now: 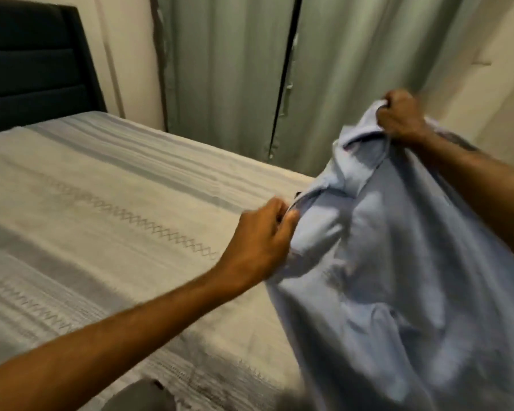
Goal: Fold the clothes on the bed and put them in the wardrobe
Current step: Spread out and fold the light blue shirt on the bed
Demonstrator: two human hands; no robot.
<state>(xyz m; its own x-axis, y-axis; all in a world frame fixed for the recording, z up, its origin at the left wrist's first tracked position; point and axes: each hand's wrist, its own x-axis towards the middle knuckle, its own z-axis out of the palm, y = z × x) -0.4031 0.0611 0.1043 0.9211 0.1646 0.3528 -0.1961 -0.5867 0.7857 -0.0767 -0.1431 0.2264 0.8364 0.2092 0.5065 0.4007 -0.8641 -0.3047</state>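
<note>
A light blue collared shirt (383, 262) hangs in the air over the right side of the bed (101, 188). My left hand (258, 247) grips the shirt's front edge near the collar. Higher up and to the right, my right hand (401, 117) is closed on the shirt's top near the shoulder. The shirt's lower part drapes down out of the frame at the bottom right. The picture is blurred by motion.
The bed has a pale striped cover with zigzag stitching and a dark padded headboard (33, 63) at the top left. Grey-green curtains (235, 69) hang behind the bed. A dark grey piece of cloth (140, 396) shows at the bottom edge.
</note>
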